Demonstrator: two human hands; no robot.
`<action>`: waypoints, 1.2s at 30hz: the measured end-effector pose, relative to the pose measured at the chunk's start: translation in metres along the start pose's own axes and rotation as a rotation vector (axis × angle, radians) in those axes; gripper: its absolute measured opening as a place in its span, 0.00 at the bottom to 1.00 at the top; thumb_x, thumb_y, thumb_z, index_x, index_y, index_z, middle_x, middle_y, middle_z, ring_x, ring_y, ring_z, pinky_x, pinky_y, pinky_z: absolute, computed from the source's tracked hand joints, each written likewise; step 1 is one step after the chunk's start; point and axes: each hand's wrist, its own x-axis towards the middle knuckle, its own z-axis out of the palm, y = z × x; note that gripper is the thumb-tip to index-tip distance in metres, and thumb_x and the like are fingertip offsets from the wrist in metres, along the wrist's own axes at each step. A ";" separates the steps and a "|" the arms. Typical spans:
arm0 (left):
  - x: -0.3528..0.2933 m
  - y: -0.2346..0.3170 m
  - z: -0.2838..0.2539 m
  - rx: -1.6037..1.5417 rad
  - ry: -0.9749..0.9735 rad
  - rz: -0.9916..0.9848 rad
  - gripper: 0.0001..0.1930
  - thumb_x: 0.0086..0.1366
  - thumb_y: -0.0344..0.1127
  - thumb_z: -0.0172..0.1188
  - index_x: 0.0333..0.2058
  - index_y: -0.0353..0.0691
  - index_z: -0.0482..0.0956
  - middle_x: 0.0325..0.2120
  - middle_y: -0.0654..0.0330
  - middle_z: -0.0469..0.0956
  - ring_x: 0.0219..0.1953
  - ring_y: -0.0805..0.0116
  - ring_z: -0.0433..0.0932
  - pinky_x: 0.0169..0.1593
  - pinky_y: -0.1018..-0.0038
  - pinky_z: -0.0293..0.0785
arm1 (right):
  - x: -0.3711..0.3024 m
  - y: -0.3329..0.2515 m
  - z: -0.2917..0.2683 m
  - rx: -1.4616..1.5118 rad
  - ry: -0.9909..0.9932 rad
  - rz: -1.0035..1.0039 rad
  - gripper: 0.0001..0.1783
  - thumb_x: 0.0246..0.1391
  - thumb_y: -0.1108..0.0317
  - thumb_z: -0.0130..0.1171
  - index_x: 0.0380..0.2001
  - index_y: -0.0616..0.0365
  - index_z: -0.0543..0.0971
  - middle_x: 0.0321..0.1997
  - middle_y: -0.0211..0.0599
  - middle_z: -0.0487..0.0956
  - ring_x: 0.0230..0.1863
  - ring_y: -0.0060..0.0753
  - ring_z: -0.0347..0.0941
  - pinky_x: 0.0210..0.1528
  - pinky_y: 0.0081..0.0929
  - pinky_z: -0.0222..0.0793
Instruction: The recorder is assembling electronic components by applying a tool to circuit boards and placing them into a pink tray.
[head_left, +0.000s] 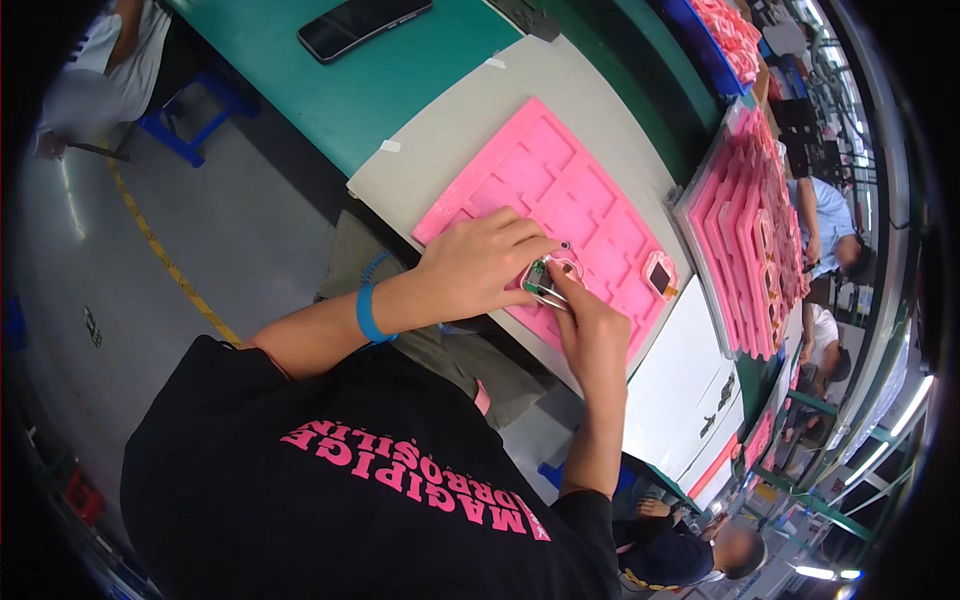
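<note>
A small pink-rimmed housing with a green circuit board (537, 275) is held above a pink compartment tray (490, 165). My left hand (480, 262), with a blue band at its wrist, grips the housing from the left, thumb and fingers closed about its edge. From the right, my right hand (597, 328) is closed on metal tweezers (549, 297), whose tips lie over the board. Fingers partly cover the board, so the exact contact is hidden. Another pink-rimmed housing with a dark screen (661, 276) lies at the tray's right side.
A stack of loaded pink trays (735, 240) stands to the right, below a blue bin (705, 45) of pink parts. White sheets (665, 385) lie near the tray. A black phone (362, 27) rests on the green mat. A blue stool (200, 112) and several people are around.
</note>
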 end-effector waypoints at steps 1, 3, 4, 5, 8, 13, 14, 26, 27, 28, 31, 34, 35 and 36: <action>-0.002 -0.003 -0.001 0.000 -0.003 0.005 0.31 0.54 0.42 0.77 0.58 0.50 0.81 0.51 0.69 0.80 0.47 0.67 0.77 0.44 0.74 0.79 | 0.001 -0.002 0.004 0.001 0.004 0.004 0.24 0.57 0.74 0.69 0.58 0.54 0.86 0.45 0.41 0.91 0.37 0.39 0.88 0.39 0.32 0.79; -0.006 -0.007 -0.006 0.002 -0.007 0.003 0.30 0.54 0.42 0.77 0.58 0.50 0.81 0.51 0.68 0.80 0.46 0.67 0.77 0.44 0.74 0.79 | 0.003 -0.004 0.013 -0.004 0.051 -0.026 0.23 0.56 0.75 0.70 0.57 0.54 0.86 0.41 0.40 0.90 0.34 0.37 0.85 0.36 0.30 0.77; -0.008 -0.010 -0.008 0.003 -0.010 0.003 0.30 0.54 0.43 0.77 0.57 0.50 0.82 0.51 0.68 0.80 0.46 0.67 0.77 0.44 0.74 0.79 | 0.004 -0.005 0.018 -0.006 0.075 -0.040 0.23 0.56 0.76 0.70 0.57 0.55 0.86 0.38 0.39 0.89 0.32 0.36 0.84 0.35 0.29 0.76; -0.010 -0.012 -0.009 0.004 -0.014 0.003 0.30 0.54 0.43 0.77 0.57 0.50 0.82 0.51 0.68 0.80 0.46 0.67 0.77 0.44 0.74 0.78 | 0.006 -0.006 0.022 -0.008 0.099 -0.053 0.23 0.56 0.76 0.71 0.56 0.55 0.86 0.36 0.39 0.88 0.30 0.35 0.83 0.34 0.28 0.75; -0.008 -0.012 -0.011 0.002 -0.029 -0.013 0.29 0.55 0.43 0.77 0.57 0.50 0.83 0.51 0.68 0.80 0.46 0.66 0.77 0.44 0.73 0.78 | 0.012 -0.015 0.023 0.199 0.082 0.169 0.22 0.57 0.77 0.71 0.55 0.56 0.86 0.31 0.34 0.84 0.28 0.30 0.77 0.32 0.25 0.70; 0.011 0.003 -0.008 -0.050 -0.033 0.002 0.27 0.55 0.42 0.77 0.55 0.48 0.84 0.50 0.67 0.80 0.46 0.65 0.78 0.46 0.71 0.78 | 0.011 0.001 0.012 0.577 0.160 0.391 0.17 0.58 0.77 0.72 0.51 0.58 0.86 0.24 0.24 0.71 0.24 0.19 0.58 0.29 0.19 0.57; 0.018 0.002 -0.011 -0.072 -0.029 0.019 0.27 0.56 0.42 0.77 0.55 0.48 0.84 0.49 0.66 0.81 0.45 0.65 0.78 0.46 0.71 0.78 | 0.009 0.002 0.006 0.668 0.243 0.399 0.16 0.58 0.77 0.72 0.50 0.58 0.86 0.23 0.24 0.71 0.24 0.18 0.58 0.29 0.18 0.56; 0.255 -0.067 0.010 0.104 -0.253 -0.052 0.28 0.62 0.47 0.74 0.56 0.39 0.83 0.51 0.55 0.81 0.48 0.55 0.82 0.53 0.65 0.77 | -0.085 0.005 0.004 0.766 0.533 0.661 0.10 0.62 0.75 0.68 0.46 0.60 0.87 0.22 0.20 0.68 0.23 0.16 0.55 0.26 0.19 0.49; 0.281 -0.071 0.027 0.147 -0.282 -0.074 0.29 0.62 0.47 0.74 0.58 0.38 0.82 0.53 0.55 0.81 0.51 0.54 0.81 0.55 0.64 0.77 | -0.092 0.006 0.002 0.775 0.549 0.677 0.09 0.62 0.75 0.67 0.45 0.60 0.87 0.22 0.21 0.68 0.23 0.16 0.55 0.26 0.19 0.50; 0.299 -0.078 0.050 0.133 -0.296 -0.039 0.29 0.62 0.47 0.74 0.58 0.38 0.82 0.53 0.55 0.81 0.51 0.54 0.81 0.55 0.64 0.77 | -0.099 0.009 0.001 0.780 0.572 0.704 0.09 0.62 0.75 0.67 0.44 0.60 0.87 0.22 0.21 0.68 0.23 0.16 0.55 0.27 0.19 0.50; 0.323 -0.065 0.088 0.209 -0.098 0.188 0.30 0.63 0.47 0.73 0.60 0.38 0.80 0.58 0.55 0.79 0.58 0.52 0.79 0.61 0.61 0.77 | -0.127 0.028 -0.014 0.710 0.642 0.791 0.06 0.62 0.74 0.66 0.41 0.60 0.88 0.21 0.22 0.69 0.23 0.18 0.57 0.27 0.19 0.53; 0.292 -0.002 0.078 0.027 -0.410 0.281 0.27 0.64 0.43 0.71 0.59 0.38 0.80 0.58 0.56 0.80 0.56 0.52 0.79 0.62 0.62 0.75 | -0.165 0.100 -0.030 0.497 0.731 0.930 0.09 0.66 0.69 0.63 0.40 0.62 0.88 0.25 0.28 0.78 0.25 0.22 0.63 0.30 0.22 0.61; 0.276 0.031 0.071 -0.004 -0.700 0.197 0.26 0.65 0.42 0.70 0.58 0.38 0.80 0.57 0.56 0.81 0.54 0.52 0.79 0.62 0.62 0.75 | -0.187 0.147 -0.030 0.407 0.751 0.976 0.10 0.67 0.68 0.62 0.41 0.62 0.88 0.27 0.31 0.81 0.26 0.24 0.65 0.31 0.24 0.64; 0.253 0.050 0.077 -0.035 -0.711 0.342 0.25 0.65 0.40 0.70 0.58 0.39 0.80 0.55 0.56 0.82 0.52 0.52 0.80 0.60 0.62 0.76 | -0.214 0.199 -0.027 0.311 0.829 1.027 0.11 0.67 0.67 0.62 0.42 0.63 0.88 0.29 0.32 0.82 0.27 0.25 0.67 0.33 0.26 0.66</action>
